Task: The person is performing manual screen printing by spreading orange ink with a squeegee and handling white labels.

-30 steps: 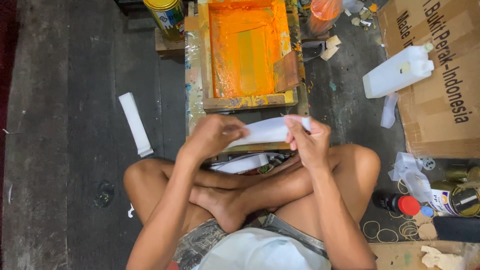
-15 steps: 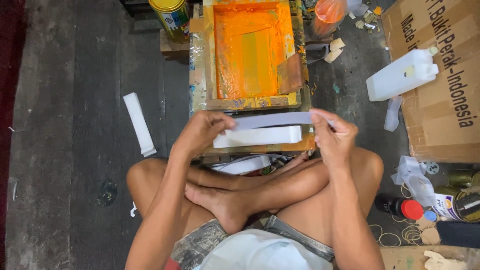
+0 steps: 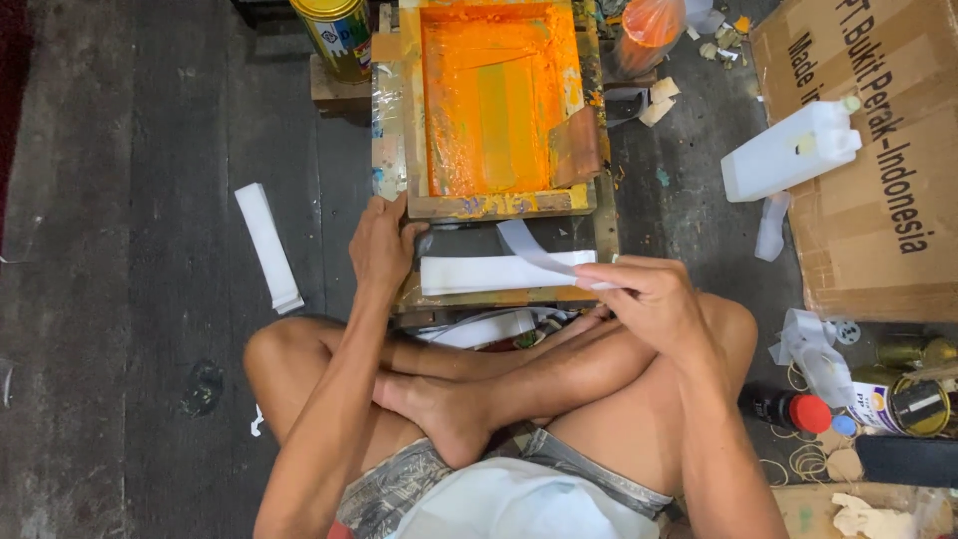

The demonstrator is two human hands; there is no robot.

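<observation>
- Fingers of the right hand (image 3: 644, 299) are pinched together on one end of a thin white strip (image 3: 534, 250), which curls up and away from that grip toward the orange frame.
- Left hand (image 3: 384, 245) sits across from it, fingers bent around the near left corner of the wooden screen frame (image 3: 499, 205), thumb side close to the paper stack.
- Between both grips lies a flat white paper stack (image 3: 489, 274) on the dark printing base (image 3: 469, 240), just under the lifted strip.
- Beyond the hands, the frame's mesh is coated in orange ink (image 3: 489, 100).
- Further left of the left hand, a folded white paper piece (image 3: 267, 245) lies on the dark floor (image 3: 120, 250).
- Far right of the right hand rest a white plastic jug (image 3: 788, 152) and a cardboard box (image 3: 878, 170).
- Behind the frame stands a yellow-topped can (image 3: 334, 35).
</observation>
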